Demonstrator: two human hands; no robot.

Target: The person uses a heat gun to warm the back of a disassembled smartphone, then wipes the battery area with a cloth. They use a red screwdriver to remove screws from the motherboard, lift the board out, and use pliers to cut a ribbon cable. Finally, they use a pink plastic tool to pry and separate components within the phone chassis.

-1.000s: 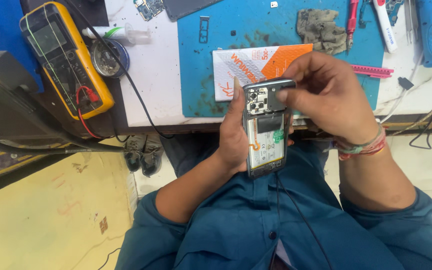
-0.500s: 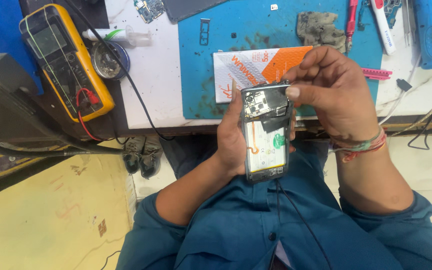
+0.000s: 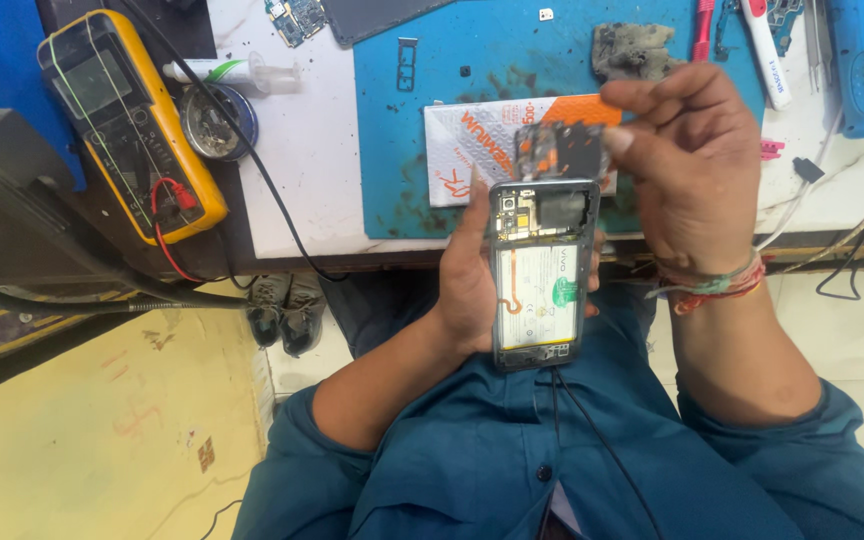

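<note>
Repair table [image 3: 302, 150] up top, white surface with a blue work mat [image 3: 512, 60] on it; yellowish floor below, person seated in a teal shirt. Left hand [image 3: 467, 285] wraps the back of an opened phone [image 3: 540, 275], back cover off, battery and flex visible, held upright over the lap near frame centre. Right hand [image 3: 697, 160] at 1 o'clock from the phone pinches a small dark cover plate [image 3: 562, 150] between thumb and fingertips, just above the phone's top end, apart from it or barely so. Yellow multimeter [image 3: 127, 120] at 10 o'clock, round tin [image 3: 207, 120] beside it, white-and-orange packet [image 3: 482, 150] on the mat behind the phone, grey putty lump [image 3: 632, 45] at 12.

Risks, my read: plate is over the lap, not the table, so a loose pinch drops it to the floor. Exposed board and flex could get snagged by the plate edge. The cable hanging off the phone's bottom could tug it.
</note>
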